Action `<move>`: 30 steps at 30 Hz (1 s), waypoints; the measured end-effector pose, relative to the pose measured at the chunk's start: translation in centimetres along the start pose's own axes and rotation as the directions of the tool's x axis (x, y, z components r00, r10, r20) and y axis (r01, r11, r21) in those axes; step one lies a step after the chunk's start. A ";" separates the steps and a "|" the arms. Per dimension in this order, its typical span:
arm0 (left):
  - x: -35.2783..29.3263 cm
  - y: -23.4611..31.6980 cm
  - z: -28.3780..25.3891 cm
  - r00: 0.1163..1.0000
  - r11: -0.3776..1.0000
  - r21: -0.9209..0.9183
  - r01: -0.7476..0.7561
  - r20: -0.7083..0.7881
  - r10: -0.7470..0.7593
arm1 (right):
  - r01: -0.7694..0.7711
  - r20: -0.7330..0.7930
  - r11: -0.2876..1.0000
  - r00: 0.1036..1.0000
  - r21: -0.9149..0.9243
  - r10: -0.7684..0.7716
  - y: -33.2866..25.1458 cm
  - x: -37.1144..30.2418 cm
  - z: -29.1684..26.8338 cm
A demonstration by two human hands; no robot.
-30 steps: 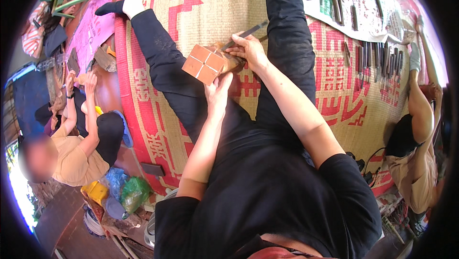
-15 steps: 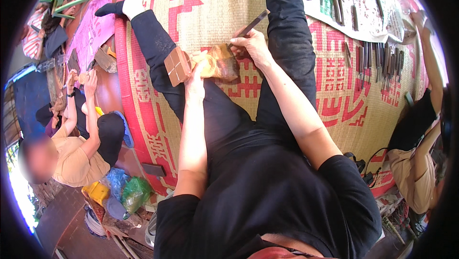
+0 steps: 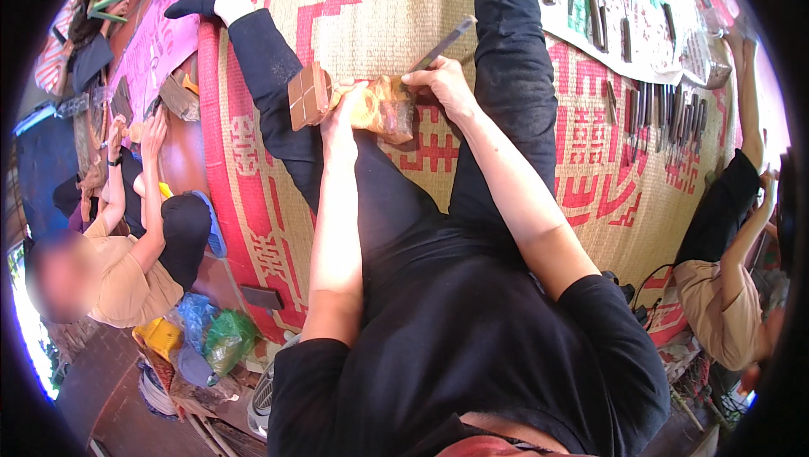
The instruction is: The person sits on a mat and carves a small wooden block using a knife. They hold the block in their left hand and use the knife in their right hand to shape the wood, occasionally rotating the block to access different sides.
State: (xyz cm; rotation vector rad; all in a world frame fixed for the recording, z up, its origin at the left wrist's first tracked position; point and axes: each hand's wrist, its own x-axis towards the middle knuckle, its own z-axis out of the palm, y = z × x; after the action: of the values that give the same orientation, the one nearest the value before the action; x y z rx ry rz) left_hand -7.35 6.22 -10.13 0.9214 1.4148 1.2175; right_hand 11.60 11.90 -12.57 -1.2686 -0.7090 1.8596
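My left hand (image 3: pixel 340 117) is closed round a pale yellow, rounded wooden piece (image 3: pixel 367 105). At its left side is a reddish-brown square block (image 3: pixel 310 96) with light lines crossing its face; whether the two are joined I cannot tell. My right hand (image 3: pixel 447 88) pinches a long, flat, dark metal tool (image 3: pixel 444 44). Its far end points up and right, while its lower end meets the work near my fingers. A rough brown-and-yellow wooden block (image 3: pixel 396 121) lies under the yellow piece, between my spread legs.
A red-and-straw woven mat (image 3: pixel 581 170) lies beneath me. Several dark-handled tools (image 3: pixel 666 111) lie in a row at the right, others on a white-green sheet (image 3: pixel 649 35). A seated person (image 3: pixel 135 280) works wood at the left; another person (image 3: pixel 720 305) sits at the right.
My left hand and the square block have shifted slightly left, and the block's face has turned a little. The tool in my right hand has changed angle slightly and catches more light.
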 end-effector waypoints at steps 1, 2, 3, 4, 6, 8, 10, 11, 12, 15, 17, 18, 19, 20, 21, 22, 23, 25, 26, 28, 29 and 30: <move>0.2 -0.1 -0.2 1.000 1.000 0.012 -0.013 0.010 0.013 | -0.035 -0.019 0.999 0.999 0.029 0.036 -0.3 -0.1 0.1; 0.3 -0.4 -0.3 1.000 0.998 -0.057 0.007 -0.020 -0.008 | -0.041 0.016 0.998 0.999 0.054 0.040 -0.5 -0.1 0.0; 0.5 -0.8 -0.4 0.998 0.992 -0.127 0.025 -0.048 -0.031 | -0.048 0.051 0.996 0.998 0.078 0.044 -0.7 -0.1 -0.3; 0.5 -0.8 -0.2 0.996 0.980 -0.196 0.042 -0.071 -0.056 | -0.054 0.081 0.993 0.996 0.104 0.046 -0.7 -0.1 -0.6; 0.4 -0.6 0.0 0.993 0.975 -0.206 0.084 -0.061 -0.098 | -0.070 0.137 0.984 0.989 0.162 0.048 -0.3 0.1 -0.7; 0.3 -0.5 0.0 0.991 0.970 -0.220 0.104 -0.062 -0.121 | -0.081 0.168 0.974 0.985 0.214 0.045 -0.1 0.1 -0.7; 0.5 -0.8 0.1 0.990 0.965 -0.240 0.103 -0.068 -0.123 | -0.074 0.185 0.970 0.982 0.231 0.031 -0.2 0.0 -0.6; 0.5 -0.8 0.1 0.990 0.965 -0.242 0.100 -0.072 -0.121 | -0.070 0.192 0.968 0.981 0.240 0.023 -0.2 -0.1 -0.7; 0.4 -0.8 0.1 0.990 0.965 -0.244 0.097 -0.075 -0.119 | -0.067 0.205 0.966 0.979 0.249 0.015 -0.3 -0.1 -0.7; 0.4 -0.6 0.1 0.994 0.969 -0.233 0.080 -0.059 -0.097 | -0.063 0.228 0.961 0.974 0.270 0.000 -0.4 -0.2 -0.7; 0.4 -0.6 0.0 0.995 0.972 -0.223 0.068 -0.050 -0.081 | -0.069 0.225 0.960 0.974 0.270 0.006 -0.6 -0.3 -0.7; 0.5 -0.7 0.0 0.996 0.974 -0.218 0.064 -0.049 -0.076 | -0.065 0.218 0.962 0.976 0.266 0.006 -0.6 -0.3 -0.6; 0.5 -0.8 -0.1 0.996 0.975 -0.213 0.059 -0.048 -0.071 | -0.062 0.209 0.963 0.978 0.262 0.006 -0.6 -0.3 -0.6; 0.6 -0.9 -0.2 0.997 0.977 -0.204 0.062 -0.040 -0.072 | -0.059 0.201 0.964 0.980 0.258 0.006 -0.6 -0.3 -0.6; 0.6 -1.0 -0.3 0.997 0.979 -0.195 0.065 -0.032 -0.073 | -0.054 0.181 0.970 0.983 0.238 0.011 -0.6 -0.3 -0.5; 0.6 -0.9 -0.2 0.997 0.980 -0.186 0.068 -0.024 -0.074 | -0.050 0.161 0.975 0.987 0.218 0.015 -0.7 -0.4 -0.5; 0.6 -0.8 -0.2 0.996 0.982 -0.174 0.070 -0.035 -0.077 | -0.047 0.141 0.979 0.990 0.198 0.019 -0.8 -0.4 -0.5; 0.4 -0.5 0.1 0.995 0.986 -0.150 0.074 -0.058 -0.084 | -0.055 0.147 0.977 0.989 0.208 0.024 -0.5 -0.3 -0.5; 0.4 -0.6 0.0 0.996 0.988 -0.137 0.067 -0.042 -0.074 | -0.058 0.149 0.975 0.988 0.213 0.027 -0.5 -0.2 -0.5; 0.4 -0.7 -0.1 0.998 0.992 -0.112 0.053 -0.012 -0.055 | -0.056 0.150 0.973 0.988 0.222 0.023 -0.6 -0.4 -0.5; 0.4 -0.8 -0.1 0.998 0.991 -0.128 0.051 -0.036 -0.056 | -0.056 0.151 0.972 0.988 0.226 0.021 -0.7 -0.4 -0.5; 0.4 -0.9 -0.1 0.997 0.988 -0.143 0.048 -0.060 -0.057 | -0.055 0.151 0.973 0.988 0.225 0.021 -0.6 -0.4 -0.5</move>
State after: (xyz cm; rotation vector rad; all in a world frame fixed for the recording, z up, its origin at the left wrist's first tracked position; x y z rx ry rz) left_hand -7.48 6.41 -11.05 0.7488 1.3746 1.2998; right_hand 12.31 11.91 -12.01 -1.0121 -0.5309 2.0176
